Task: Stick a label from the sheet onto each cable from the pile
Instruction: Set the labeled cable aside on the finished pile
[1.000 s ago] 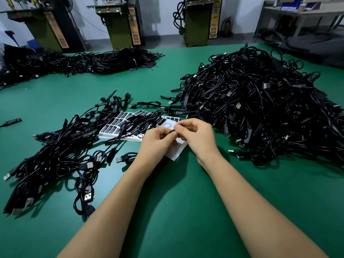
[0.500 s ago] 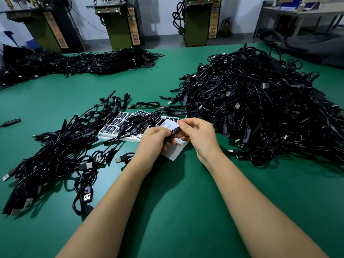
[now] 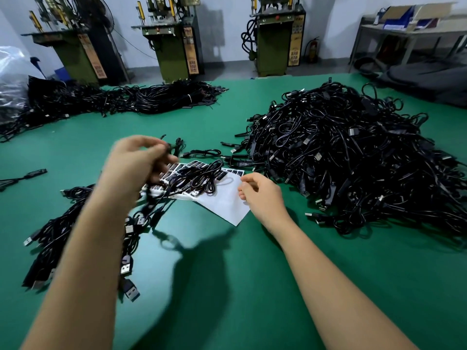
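My left hand [image 3: 137, 161] is raised above the table and blurred; its curled fingers grip a black cable [image 3: 154, 205] that dangles toward the small pile of cables [image 3: 63, 223] at the left. My right hand [image 3: 262, 195] hovers at the right edge of the white label sheet [image 3: 225, 200], fingers loosely curled, holding nothing. Rows of dark labels fill the sheet's far left part [image 3: 177, 170]. Another black cable [image 3: 202, 174] lies coiled across the sheet. The big pile of black cables [image 3: 353, 160] rises on the right.
The green table [image 3: 227, 286] shows bare cloth in front of me. A long heap of cables [image 3: 151, 99] lies along its far left side. One stray connector [image 3: 32, 174] sits at the left. Green machines [image 3: 275, 41] stand behind the table.
My hands have parted. The left hand has swung up and to the left with the cable, while the right hand let go and stayed beside the sheet.
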`<state>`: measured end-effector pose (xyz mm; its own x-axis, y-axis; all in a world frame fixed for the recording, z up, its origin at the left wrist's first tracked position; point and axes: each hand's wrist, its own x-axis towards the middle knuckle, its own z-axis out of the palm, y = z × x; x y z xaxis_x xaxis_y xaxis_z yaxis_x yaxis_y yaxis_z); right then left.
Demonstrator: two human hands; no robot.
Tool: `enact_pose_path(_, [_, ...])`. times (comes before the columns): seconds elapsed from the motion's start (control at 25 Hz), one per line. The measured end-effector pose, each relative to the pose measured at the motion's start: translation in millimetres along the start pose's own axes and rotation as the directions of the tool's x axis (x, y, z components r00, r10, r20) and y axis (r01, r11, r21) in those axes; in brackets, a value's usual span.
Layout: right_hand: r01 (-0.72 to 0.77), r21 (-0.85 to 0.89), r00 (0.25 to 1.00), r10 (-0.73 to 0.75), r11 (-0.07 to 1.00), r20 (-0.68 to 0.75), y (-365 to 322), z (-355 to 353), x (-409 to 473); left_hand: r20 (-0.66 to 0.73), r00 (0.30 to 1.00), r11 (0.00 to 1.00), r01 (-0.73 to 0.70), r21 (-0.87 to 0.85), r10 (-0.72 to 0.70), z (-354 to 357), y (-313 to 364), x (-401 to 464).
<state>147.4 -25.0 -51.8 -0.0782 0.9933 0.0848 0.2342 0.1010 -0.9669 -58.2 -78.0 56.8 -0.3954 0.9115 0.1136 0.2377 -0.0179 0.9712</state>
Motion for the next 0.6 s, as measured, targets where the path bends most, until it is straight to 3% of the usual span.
enact_pose_path(0.12, [-0.012, -0.026, 1.0, 0.012, 1.0, 0.014, -1, -1, 0, -0.226, 0.969, 0.985, -0.066, 0.159, 0.102, -62, 11, 18])
enact_pose_path(0.24, [-0.015, -0.056, 1.0, 0.016, 0.998, 0.014, -2, -1, 0, -0.349, 0.933, 0.884, 0.092, 0.458, 0.084, -106, 1, 45])
enact_pose_path(0.36, [-0.006, -0.06, 1.0, 0.007, 0.998, 0.008, -3, -1, -1, -0.332, 0.943, 0.699, 0.22, 0.68, 0.026, -108, -24, 53])
enact_pose_path(0.48, [-0.009, -0.054, 1.0, 0.009, 0.999, 0.009, -3, 0, -1, -0.257, 0.966, 0.516, 0.203, 0.832, 0.034, -78, -46, 34])
enact_pose_path(0.6, [-0.003, -0.051, 1.0, 0.004, 0.999, 0.006, -3, 2, 0, -0.264, 0.94, 0.457, 0.141, 0.879, 0.217, -45, -54, 21])
